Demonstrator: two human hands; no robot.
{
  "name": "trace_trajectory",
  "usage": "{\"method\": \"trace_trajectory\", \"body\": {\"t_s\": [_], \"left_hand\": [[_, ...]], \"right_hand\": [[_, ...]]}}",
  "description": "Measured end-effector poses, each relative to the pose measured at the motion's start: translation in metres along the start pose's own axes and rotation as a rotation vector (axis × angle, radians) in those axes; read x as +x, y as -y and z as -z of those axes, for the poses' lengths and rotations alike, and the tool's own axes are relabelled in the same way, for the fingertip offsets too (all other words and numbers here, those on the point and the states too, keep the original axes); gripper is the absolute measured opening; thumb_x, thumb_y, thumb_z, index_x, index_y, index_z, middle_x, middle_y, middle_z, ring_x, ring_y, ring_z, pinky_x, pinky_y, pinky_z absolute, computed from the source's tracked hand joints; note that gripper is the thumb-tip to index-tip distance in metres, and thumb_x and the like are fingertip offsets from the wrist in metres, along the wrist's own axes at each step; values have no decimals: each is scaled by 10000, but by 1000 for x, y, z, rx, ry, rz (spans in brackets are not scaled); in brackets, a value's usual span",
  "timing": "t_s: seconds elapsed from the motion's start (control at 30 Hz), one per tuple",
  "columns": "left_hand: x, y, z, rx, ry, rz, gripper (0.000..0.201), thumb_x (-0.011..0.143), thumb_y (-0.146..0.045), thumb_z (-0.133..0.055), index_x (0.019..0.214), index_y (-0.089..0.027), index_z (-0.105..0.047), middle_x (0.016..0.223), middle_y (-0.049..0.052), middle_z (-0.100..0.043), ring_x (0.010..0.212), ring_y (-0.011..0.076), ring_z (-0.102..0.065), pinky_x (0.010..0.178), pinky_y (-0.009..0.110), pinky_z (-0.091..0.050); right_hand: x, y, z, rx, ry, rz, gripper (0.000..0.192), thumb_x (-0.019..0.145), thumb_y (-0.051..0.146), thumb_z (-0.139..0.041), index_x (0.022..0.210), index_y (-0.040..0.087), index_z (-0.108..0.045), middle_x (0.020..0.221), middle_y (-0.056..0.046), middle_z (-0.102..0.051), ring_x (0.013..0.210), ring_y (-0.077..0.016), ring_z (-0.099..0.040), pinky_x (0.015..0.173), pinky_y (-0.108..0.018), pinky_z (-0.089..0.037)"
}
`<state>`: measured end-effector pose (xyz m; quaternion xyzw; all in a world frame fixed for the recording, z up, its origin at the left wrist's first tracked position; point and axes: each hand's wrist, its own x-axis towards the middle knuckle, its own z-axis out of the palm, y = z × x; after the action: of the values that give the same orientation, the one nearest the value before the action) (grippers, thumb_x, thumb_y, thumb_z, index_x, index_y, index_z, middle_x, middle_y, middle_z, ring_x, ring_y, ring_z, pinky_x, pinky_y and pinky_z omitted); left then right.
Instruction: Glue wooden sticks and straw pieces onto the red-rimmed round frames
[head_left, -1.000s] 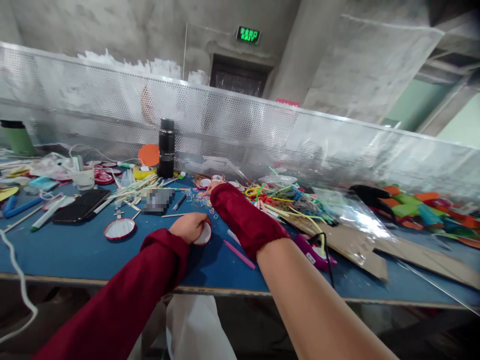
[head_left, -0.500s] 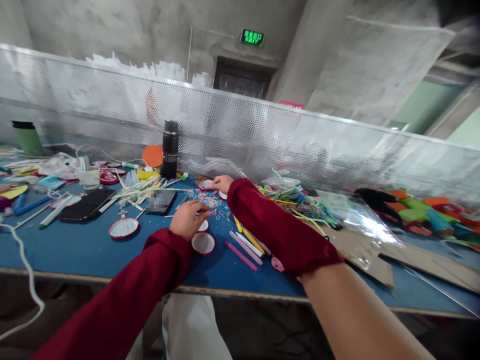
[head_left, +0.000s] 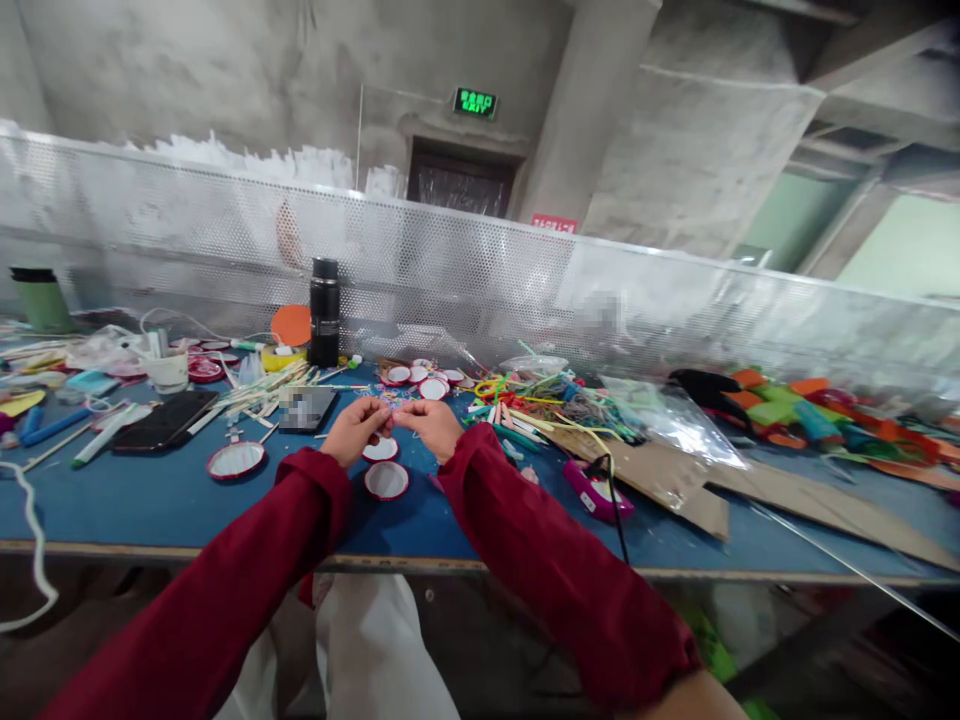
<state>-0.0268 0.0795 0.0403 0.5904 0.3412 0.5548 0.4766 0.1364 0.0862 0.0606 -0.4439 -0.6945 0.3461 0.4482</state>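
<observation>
My left hand [head_left: 356, 428] and my right hand [head_left: 433, 425] meet fingertip to fingertip above the blue table. Both have thumb and forefinger pinched together. Whatever sits between the fingertips is too small to make out. Just behind the fingers lie tiny coloured pieces [head_left: 395, 391], mostly covered by the hands. Below the hands, a round red-rimmed lid [head_left: 386, 481] with a pale inside lies flat, and a second red-rimmed lid [head_left: 381, 450] is just beyond it, close to my left fingers. More such lids [head_left: 433, 388] cluster behind my right hand.
At left are another red-rimmed lid [head_left: 236, 460], a black phone [head_left: 165, 421] and wooden sticks [head_left: 259, 392]. A black bottle [head_left: 325, 315] stands at the back. Right are tangled pipe cleaners [head_left: 592, 412], a purple device [head_left: 598, 490] with a black cable, and cardboard [head_left: 652, 470].
My right hand has come back from the lids at the rear to meet my left hand. The left hand has shifted slightly left and up as the view turned.
</observation>
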Motion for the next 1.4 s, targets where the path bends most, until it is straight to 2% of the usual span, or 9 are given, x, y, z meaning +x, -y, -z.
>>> {"method": "trace_trajectory", "body": {"t_s": [0.2, 0.37, 0.53, 0.67, 0.83, 0.93, 1.1, 1.2, 1.4], "left_hand": [[1, 1, 1, 28, 2, -17, 389, 649, -453, -775, 867, -168, -626, 630, -24, -623, 543, 111, -555, 496, 221, -398], [7, 7, 12, 94, -188, -70, 322, 653, -406, -757, 848, -169, -656, 684, -9, -643, 650, 137, -614, 549, 226, -437], [19, 19, 25, 182, -309, 30, 359, 700, -401, -705, 966, -160, -685, 856, 60, -725, 792, 203, -692, 597, 263, -510], [24, 26, 33, 272, -281, 37, 247, 723, -296, -680, 938, -192, -745, 906, 64, -746, 798, 219, -696, 636, 296, -532], [24, 24, 35, 648, -264, -254, 190, 777, -283, -662, 916, -241, -785, 1044, 67, -742, 992, 246, -657, 866, 342, -524], [21, 21, 28, 560, -181, -245, 281, 842, -420, -609, 966, -229, -773, 1061, 75, -746, 1015, 250, -651, 831, 329, -534], [15, 16, 15, 347, 37, -133, 342, 753, -459, -700, 959, -191, -747, 902, 62, -743, 762, 195, -653, 637, 276, -508], [13, 12, 14, 310, 20, -131, 285, 698, -435, -746, 813, -177, -710, 696, 14, -668, 633, 155, -586, 609, 267, -465], [13, 12, 14, 325, 69, -196, 281, 752, -445, -702, 742, -174, -629, 670, -20, -564, 622, 122, -481, 604, 242, -395]], "right_hand": [[1, -9, -2, 118, -16, -26, 311, 699, 471, -702, 766, 168, -694, 645, 24, -625, 603, -95, -518, 621, -234, -429], [5, -18, -5, 134, -95, -37, 320, 714, 501, -674, 756, 184, -676, 631, 31, -609, 589, -96, -507, 608, -228, -425], [6, -23, -2, 60, -173, -47, 341, 750, 514, -654, 806, 183, -717, 680, 15, -669, 622, -113, -556, 630, -236, -443], [6, -22, -1, -54, -212, -29, 294, 765, 472, -665, 814, 193, -741, 773, -2, -728, 714, -141, -614, 692, -249, -458], [6, -21, -3, -147, -204, -8, 225, 792, 405, -674, 825, 197, -753, 813, -21, -752, 752, -162, -647, 726, -261, -471], [5, -21, -6, -155, -171, -4, 202, 809, 381, -666, 831, 200, -752, 824, -21, -756, 769, -164, -653, 730, -259, -480], [2, -18, -10, -123, -117, -15, 160, 793, 343, -651, 799, 201, -725, 779, 2, -719, 751, -145, -612, 731, -255, -449], [2, -17, -12, -46, -91, -43, 144, 762, 342, -638, 745, 205, -679, 730, 22, -665, 735, -138, -578, 707, -252, -425], [2, -12, -11, 213, 29, -124, 169, 788, 334, -463, 722, 206, -551, 749, -10, -629, 737, -156, -603, 614, -248, -434]]}}
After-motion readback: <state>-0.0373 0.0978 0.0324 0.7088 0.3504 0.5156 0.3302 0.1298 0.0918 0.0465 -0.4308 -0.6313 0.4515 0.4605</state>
